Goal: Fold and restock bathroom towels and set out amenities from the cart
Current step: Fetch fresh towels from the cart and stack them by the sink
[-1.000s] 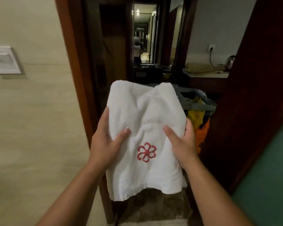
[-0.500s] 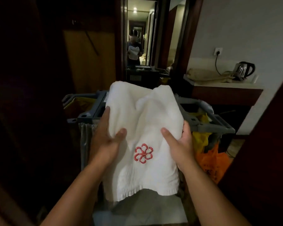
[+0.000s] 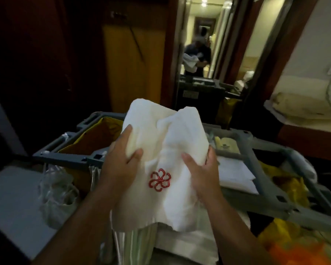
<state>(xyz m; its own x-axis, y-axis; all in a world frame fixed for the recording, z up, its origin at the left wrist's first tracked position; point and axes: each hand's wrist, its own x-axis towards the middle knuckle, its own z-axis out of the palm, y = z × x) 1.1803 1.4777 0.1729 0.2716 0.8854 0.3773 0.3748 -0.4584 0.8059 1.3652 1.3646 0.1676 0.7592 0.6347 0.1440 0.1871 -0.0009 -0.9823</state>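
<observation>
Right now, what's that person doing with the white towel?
A person is holding a white towel up over a grey housekeeping cart. The left hand grips its left side and the right hand grips its right side, thumbs in front. A red flower emblem on the towel faces the camera. On the cart's tray behind it lie folded white linens.

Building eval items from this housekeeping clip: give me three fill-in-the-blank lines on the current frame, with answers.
The left hand and right hand both grip a ____ towel. The flower emblem stitched on it is ____. Under the towel stands a grey ____ holding a yellow bag.
Missing words: white; red; cart.
</observation>
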